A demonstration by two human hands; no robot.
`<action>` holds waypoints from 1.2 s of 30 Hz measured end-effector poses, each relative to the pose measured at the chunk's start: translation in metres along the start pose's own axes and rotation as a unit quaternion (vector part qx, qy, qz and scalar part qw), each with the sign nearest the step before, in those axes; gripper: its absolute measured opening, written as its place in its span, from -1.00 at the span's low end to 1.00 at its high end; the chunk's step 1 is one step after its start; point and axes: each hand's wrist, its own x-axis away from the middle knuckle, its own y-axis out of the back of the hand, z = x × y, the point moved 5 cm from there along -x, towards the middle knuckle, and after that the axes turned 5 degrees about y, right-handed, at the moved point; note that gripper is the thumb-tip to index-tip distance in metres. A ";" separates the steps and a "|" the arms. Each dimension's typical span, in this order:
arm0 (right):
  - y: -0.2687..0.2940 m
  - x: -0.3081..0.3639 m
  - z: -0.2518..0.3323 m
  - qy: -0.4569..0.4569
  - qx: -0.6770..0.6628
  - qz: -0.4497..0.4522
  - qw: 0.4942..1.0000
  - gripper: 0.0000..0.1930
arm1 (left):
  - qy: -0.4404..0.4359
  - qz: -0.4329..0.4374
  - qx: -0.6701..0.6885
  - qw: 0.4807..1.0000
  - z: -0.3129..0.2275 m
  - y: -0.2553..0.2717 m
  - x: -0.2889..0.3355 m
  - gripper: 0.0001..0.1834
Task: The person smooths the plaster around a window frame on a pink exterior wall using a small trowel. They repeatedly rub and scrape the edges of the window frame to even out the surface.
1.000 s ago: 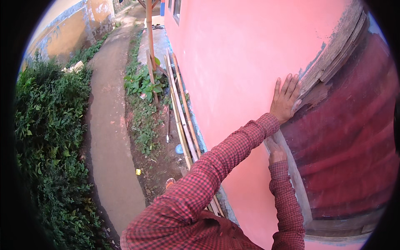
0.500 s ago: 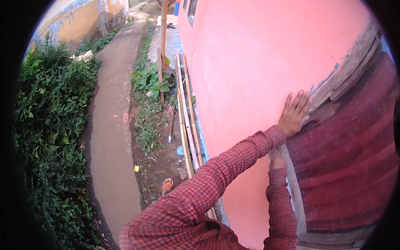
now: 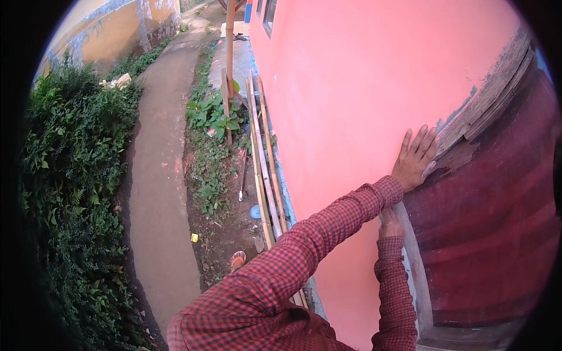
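Note:
My left hand (image 3: pixel 415 159) lies flat against the pink wall (image 3: pixel 345 117), fingers spread, beside the corner of a weathered wooden frame (image 3: pixel 468 130). Its checked red sleeve crosses in front of the wall. Just below that wrist is my right hand (image 3: pixel 391 226), by the upright part of the frame. The left cuff hides its fingers, so whether they hold anything cannot be told. Inside the frame is a dark window pane (image 3: pixel 480 234) with deep red folds showing in it.
Long bamboo poles (image 3: pixel 266 164) lie along the wall's foot, near an upright bamboo post (image 3: pixel 229 52). A narrow path (image 3: pixel 161 193) runs between this strip and dense green bushes (image 3: pixel 76 175). My sandalled foot (image 3: pixel 237 260) stands on the soil.
Both hands keep their places on the wall and by the frame. The view has shifted very slightly, so the path and poles appear a little further right.

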 end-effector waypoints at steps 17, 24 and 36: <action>-0.005 -0.004 0.001 0.037 0.011 -0.033 0.999 -0.53 | -0.012 -0.021 -0.008 1.000 -0.001 0.003 0.000 -0.21; 0.009 0.017 0.004 0.028 -0.026 -0.036 0.999 -0.57 | -0.006 -0.013 -0.009 1.000 -0.004 0.000 0.006 -0.16; -0.001 0.002 -0.007 0.013 -0.020 -0.018 1.000 -0.54 | -0.016 -0.011 -0.008 1.000 -0.005 0.004 0.000 -0.23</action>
